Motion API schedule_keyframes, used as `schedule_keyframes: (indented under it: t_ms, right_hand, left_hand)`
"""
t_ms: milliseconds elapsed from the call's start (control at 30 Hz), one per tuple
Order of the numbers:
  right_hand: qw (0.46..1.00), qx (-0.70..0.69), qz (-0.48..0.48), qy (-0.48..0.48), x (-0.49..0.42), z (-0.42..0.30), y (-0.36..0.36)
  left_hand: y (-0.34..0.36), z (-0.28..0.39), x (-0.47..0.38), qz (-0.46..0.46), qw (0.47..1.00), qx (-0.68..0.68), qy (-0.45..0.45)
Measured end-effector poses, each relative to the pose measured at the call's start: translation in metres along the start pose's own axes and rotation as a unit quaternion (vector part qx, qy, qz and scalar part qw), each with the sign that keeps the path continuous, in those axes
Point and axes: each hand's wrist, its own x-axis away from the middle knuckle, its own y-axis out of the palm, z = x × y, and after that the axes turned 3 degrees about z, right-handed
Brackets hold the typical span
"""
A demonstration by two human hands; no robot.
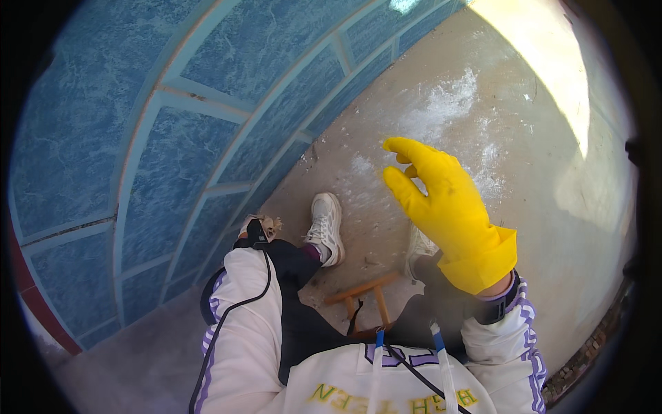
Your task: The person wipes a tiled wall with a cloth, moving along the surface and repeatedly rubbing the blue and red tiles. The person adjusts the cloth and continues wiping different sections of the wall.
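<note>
A yellow rubber glove (457, 199) covers my right hand (439, 186), raised above the concrete floor. Its thumb and curved fingers are apart, with nothing between them. On that wrist sits a dark band (490, 310). My left hand (249, 227) is low beside the blue wall (207, 155), mostly hidden behind a small black device (256, 235) strapped at its wrist. A frayed beige scrap (271, 226) shows at its fingers; whether the hand grips it is unclear. A black cable (235, 305) runs from the device along my white sleeve.
White powdery marks (450, 103) streak the concrete floor (372, 217). Between my legs is a wooden stool frame (380, 302). My pale sneakers (326, 222) rest on the floor. Sunlight falls at the upper right. Stacked bricks (579, 357) line the lower right edge.
</note>
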Motion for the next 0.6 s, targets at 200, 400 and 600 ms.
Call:
schedule_keyframes:
  t_ms: [200, 400, 600]
  right_hand:
    - [0.999, 0.023, -0.03, -0.006, -0.006, -0.005, 0.004]
    - [0.998, 0.003, -0.064, 0.011, -0.009, -0.009, 0.006]
    - [0.997, -0.015, -0.074, 0.006, -0.006, -0.005, 0.01]
  left_hand:
    - [-0.023, 0.031, -0.075, 0.025, 0.993, 0.112, 0.026]
    - [0.04, 0.033, -0.081, -0.046, 0.991, 0.121, 0.022]
    - [0.168, 0.011, -0.006, -0.213, 0.97, 0.097, 0.06]
